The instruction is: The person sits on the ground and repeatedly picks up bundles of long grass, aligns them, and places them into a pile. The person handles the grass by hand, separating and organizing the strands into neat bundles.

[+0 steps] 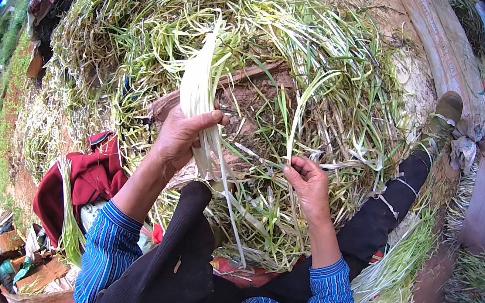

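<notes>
My left hand (185, 134) is closed around a bundle of long pale leafy stalks (199, 81), whitish along the middle, with yellow-green ends fanning out above it and thin strands hanging below. To the right, my right hand (306, 176) pinches one stalk with yellow-green leaves (298, 117) between thumb and fingers; it stands roughly upright above the fingertips. The two hands are apart. Under and beyond them lies a wide heap of loose green, yellow and dried leaves (342, 54). What kind of plant it is, I cannot tell.
My dark-trousered leg (388, 193) stretches out at right, ending in a boot (449, 107) beside long woven sacks (449, 50). Pale stalks (391, 281) lie at lower right. A red garment (83, 176) with a small stalk bundle (66, 202) on it lies at left, cardboard (40, 274) below.
</notes>
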